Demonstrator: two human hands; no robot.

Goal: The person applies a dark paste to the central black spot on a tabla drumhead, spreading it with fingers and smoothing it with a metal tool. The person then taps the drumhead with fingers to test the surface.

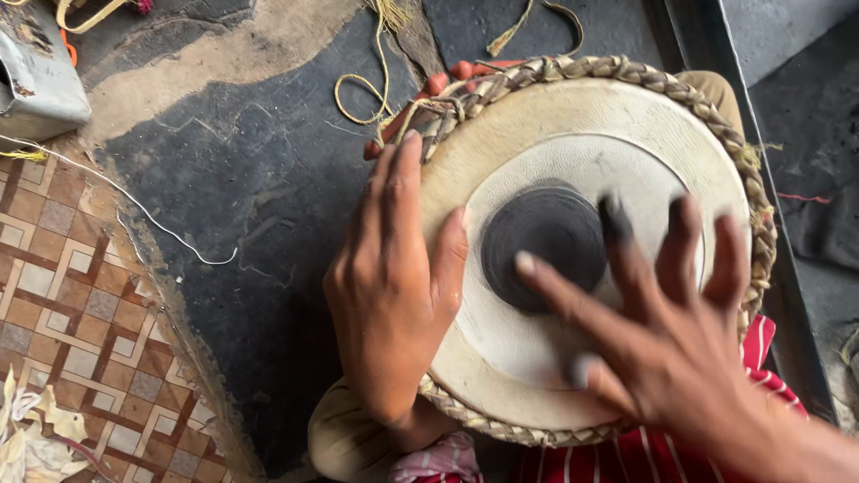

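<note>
A round hand drum [501,358] with a pale skin head rests against my lap, its rim bound in braided straw-coloured lacing [617,70]. A dark paste circle [541,243] sits at the centre of the skin. My left hand [394,286] lies flat on the drum's left edge, thumb on the skin, fingers over the rim. My right hand [662,331] hovers over the right half with fingers spread; the fingertips are blackened, and the index tip touches the dark circle's edge.
A dark worn mat [250,179] covers the floor, with patterned tile [72,295] at the left. A grey metal box [36,80] sits at the top left. Loose straw cords [362,89] and white string [134,201] lie about. Red striped cloth [644,456] is under the drum.
</note>
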